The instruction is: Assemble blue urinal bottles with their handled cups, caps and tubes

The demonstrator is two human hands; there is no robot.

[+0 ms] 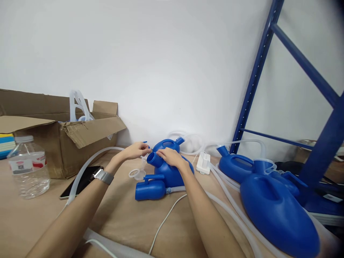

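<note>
My right hand (170, 156) rests on the neck of a blue bottle (168, 174), whose open mouth points to the left. Just left of that mouth, my left hand (139, 149) has its fingers pressed together on something small and translucent that I cannot make out. A white ring (134, 173) and a clear cap lie on the table below my left hand. In front of the bottle lies a blue cup-like piece (150, 190) with a handle, joined to a clear tube. Behind it sits another blue bottle (166, 144).
An open cardboard box (57, 150), a water bottle (29, 168) and a phone (80, 182) are on the left. Several blue bottles (276, 211), clear tubes and a white power strip (203, 163) lie to the right, beside a blue metal rack (254, 79).
</note>
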